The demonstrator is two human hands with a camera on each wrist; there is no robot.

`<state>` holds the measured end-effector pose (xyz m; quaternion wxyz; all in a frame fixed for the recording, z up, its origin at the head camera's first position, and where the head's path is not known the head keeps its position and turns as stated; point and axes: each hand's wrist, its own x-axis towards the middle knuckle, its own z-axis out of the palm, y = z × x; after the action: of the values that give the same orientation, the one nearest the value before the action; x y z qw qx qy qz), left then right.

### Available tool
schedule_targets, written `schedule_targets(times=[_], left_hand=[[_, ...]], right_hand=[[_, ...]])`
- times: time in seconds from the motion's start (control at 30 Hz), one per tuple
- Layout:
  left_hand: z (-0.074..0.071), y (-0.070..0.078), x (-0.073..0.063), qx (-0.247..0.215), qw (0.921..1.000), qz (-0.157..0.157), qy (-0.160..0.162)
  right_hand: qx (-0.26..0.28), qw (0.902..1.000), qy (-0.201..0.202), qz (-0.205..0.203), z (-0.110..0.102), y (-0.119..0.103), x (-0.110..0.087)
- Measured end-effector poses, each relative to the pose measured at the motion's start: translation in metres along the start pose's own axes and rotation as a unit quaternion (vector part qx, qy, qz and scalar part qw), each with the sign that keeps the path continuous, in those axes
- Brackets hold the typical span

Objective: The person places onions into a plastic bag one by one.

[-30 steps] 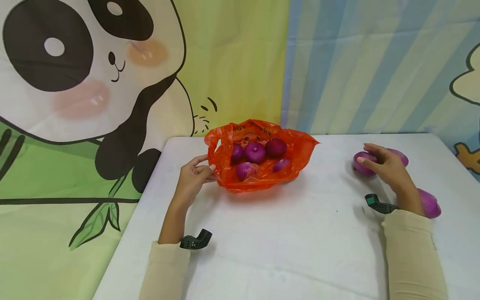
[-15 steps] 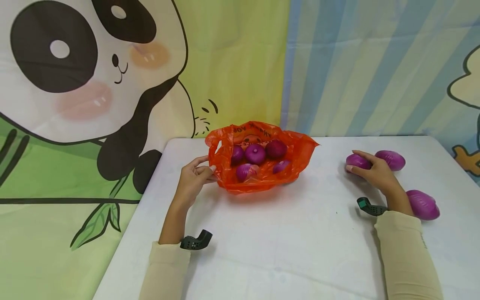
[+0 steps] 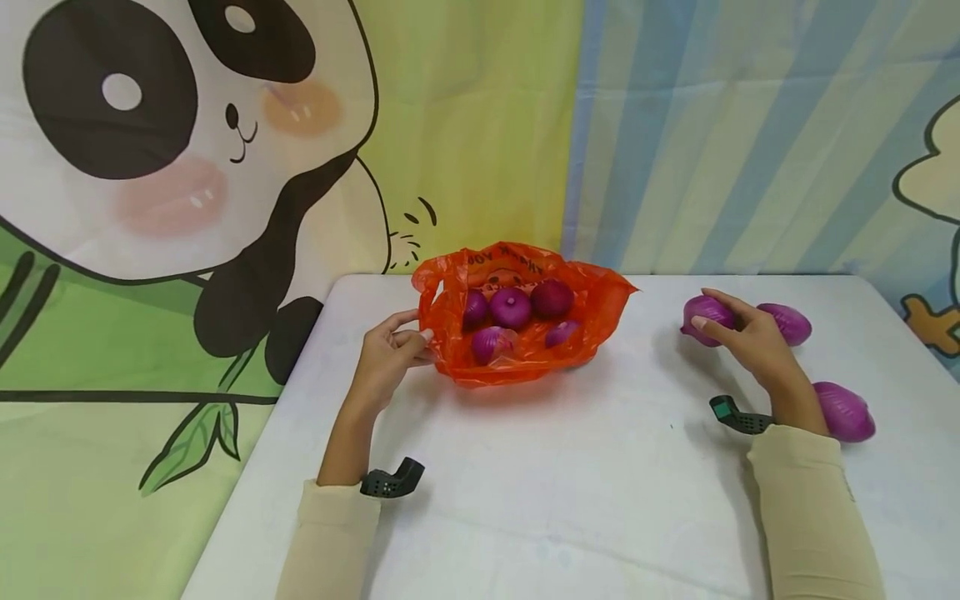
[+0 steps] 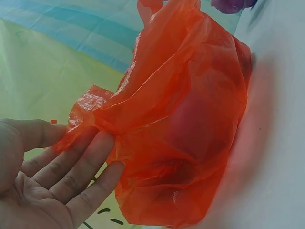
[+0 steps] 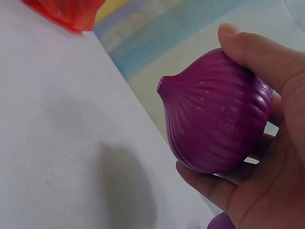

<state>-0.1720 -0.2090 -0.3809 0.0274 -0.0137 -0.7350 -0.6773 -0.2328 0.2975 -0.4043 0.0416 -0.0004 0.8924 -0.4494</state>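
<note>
A red plastic bag (image 3: 517, 371) stands with its mouth facing me, several purple onions (image 3: 511, 307) inside. At its left edge my left hand (image 3: 386, 358) pinches the plastic between thumb and fingers; the left wrist view shows the thumb over a fold of the bag (image 4: 181, 119). My right hand (image 3: 757, 346) grips a purple onion (image 3: 707, 321) between thumb and fingers. In the right wrist view that onion (image 5: 214, 114) is raised off the table, its shadow below and its pointed tip facing away from the palm.
Two more onions lie on the white table (image 3: 562, 500): one onion (image 3: 785, 324) just beyond the right hand, another onion (image 3: 846, 412) beside the right wrist. Behind the table hangs a printed cloth (image 3: 465, 125) with a panda.
My right hand has moved left with the onion and lifted it off the table, clear of the onion behind it. The left hand and the bag have stayed in place.
</note>
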Motion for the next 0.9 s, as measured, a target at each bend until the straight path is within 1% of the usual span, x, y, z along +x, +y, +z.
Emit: schedule_targets(times=[0.1, 0.27, 0.33, 0.5, 0.6, 0.67, 0.8, 0.9], left_hand=[[-0.001, 0.002, 0.000, 0.003, 1.0000, -0.002, 0.001], [-0.001, 0.005, -0.001, 0.005, 0.9999, -0.013, 0.001], [-0.001, 0.006, -0.001, 0.002, 0.9999, -0.014, 0.001], [0.000, 0.004, -0.001, 0.000, 1.0000, -0.006, 0.005], [0.000, 0.002, -0.001, 0.002, 1.0000, -0.003, 0.004], [0.000, 0.002, -0.001, 0.006, 1.0000, -0.003, 0.003], [-0.001, 0.002, -0.001, 0.008, 0.9999, -0.005, 0.007], [-0.001, 0.002, -0.001, 0.009, 0.9999, -0.003, 0.007]], right_hand=[[0.000, 1.0000, -0.002, -0.004, 0.002, -0.006, 0.000], [0.022, 0.9997, -0.006, -0.009, 0.001, -0.015, -0.002], [0.032, 0.9994, -0.007, -0.008, 0.001, -0.019, -0.004], [0.035, 0.9993, -0.006, -0.012, 0.000, -0.026, -0.010], [0.028, 0.9993, -0.006, -0.023, -0.003, -0.031, -0.012], [0.025, 0.9989, -0.008, -0.038, -0.005, -0.036, -0.013], [0.018, 0.9979, -0.005, -0.062, -0.009, -0.047, -0.011], [0.018, 0.9973, -0.003, -0.071, -0.013, -0.057, -0.009]])
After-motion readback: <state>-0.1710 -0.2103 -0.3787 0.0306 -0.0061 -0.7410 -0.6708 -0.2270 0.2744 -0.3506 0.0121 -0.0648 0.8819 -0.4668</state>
